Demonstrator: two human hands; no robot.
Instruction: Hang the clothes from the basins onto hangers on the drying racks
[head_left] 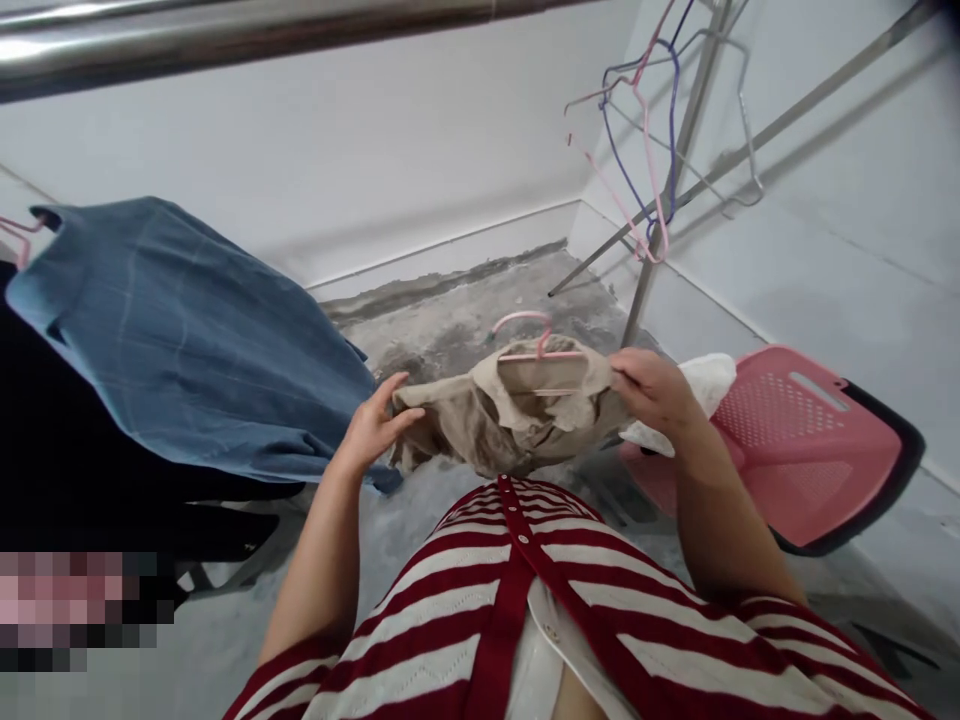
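A beige collared shirt [517, 425] hangs on a pink hanger [541, 340] in front of my body, its hook pointing up and its top bar showing inside the neck opening. My left hand [375, 425] is at the shirt's left shoulder, thumb in front and forefinger along the top, with the other fingers partly hidden. At the opposite shoulder, my right hand [652, 390] pinches the fabric between thumb and bent fingers. The shirt's lower part is foreshortened and out of sight.
Left of me hang a blue shirt [180, 330] and a black garment [67, 440]. A metal rail [262, 35] crosses overhead. Pink, purple and grey hangers [652, 150] dangle from a metal stand [694, 115]. A pink basket [817, 450] with white cloth [709, 385] sits right.
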